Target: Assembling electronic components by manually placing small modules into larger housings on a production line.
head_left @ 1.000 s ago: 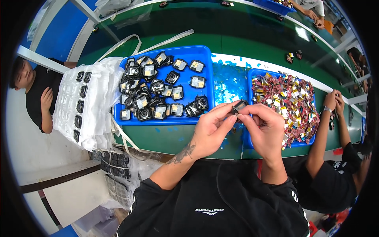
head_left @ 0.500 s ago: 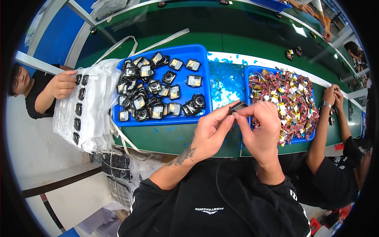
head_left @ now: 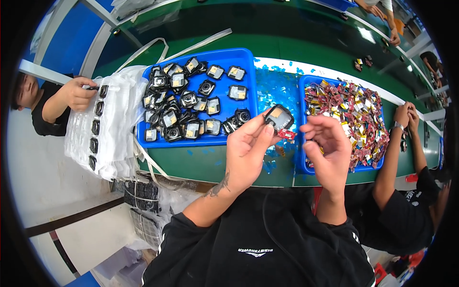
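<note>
Right of the blue housings tray (head_left: 252, 91), the left hand (head_left: 245, 154) pinches a watch housing (head_left: 279, 117) with red circuit board (head_left: 287, 134) at its edge. The right hand (head_left: 331, 153), farther right, curls loosely, seemingly empty. Gripping away from this board seems safer.

Lighting is bright overall. Strong glare marks the green desk (head_left: 306, 48) toward the upper right; blue scraps (head_left: 275, 103) reflect whitish light. Hands (head_left: 246, 153) appear reasonably sharp. Fisheye distortion bends outer edges; black corners surround the view.
</note>
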Action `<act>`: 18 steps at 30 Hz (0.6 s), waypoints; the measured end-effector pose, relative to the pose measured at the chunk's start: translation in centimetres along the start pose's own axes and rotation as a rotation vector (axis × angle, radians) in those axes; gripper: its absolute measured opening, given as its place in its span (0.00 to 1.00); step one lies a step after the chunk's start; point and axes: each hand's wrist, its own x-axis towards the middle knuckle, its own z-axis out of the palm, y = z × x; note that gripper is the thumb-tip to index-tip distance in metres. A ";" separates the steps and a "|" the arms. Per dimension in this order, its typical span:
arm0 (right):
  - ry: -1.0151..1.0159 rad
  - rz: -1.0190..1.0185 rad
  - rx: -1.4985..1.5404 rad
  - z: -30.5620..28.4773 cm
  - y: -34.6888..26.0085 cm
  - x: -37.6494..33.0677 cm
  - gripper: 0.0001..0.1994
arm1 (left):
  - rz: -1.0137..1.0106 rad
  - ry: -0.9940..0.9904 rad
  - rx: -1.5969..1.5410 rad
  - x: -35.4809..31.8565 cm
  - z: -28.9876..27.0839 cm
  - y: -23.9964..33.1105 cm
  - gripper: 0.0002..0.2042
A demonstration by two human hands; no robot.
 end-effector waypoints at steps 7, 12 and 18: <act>-0.088 0.147 0.090 -0.3 -0.5 -0.3 0.07 | 0.152 -0.038 0.066 -0.3 0.2 0.8 0.19; -0.228 0.167 0.218 -1.0 -0.2 0.0 0.05 | 0.478 -0.161 0.827 -0.2 -0.9 1.8 0.15; -0.226 0.108 0.131 -0.9 0.3 0.0 0.06 | 0.459 -0.143 0.915 -0.5 -1.1 2.1 0.12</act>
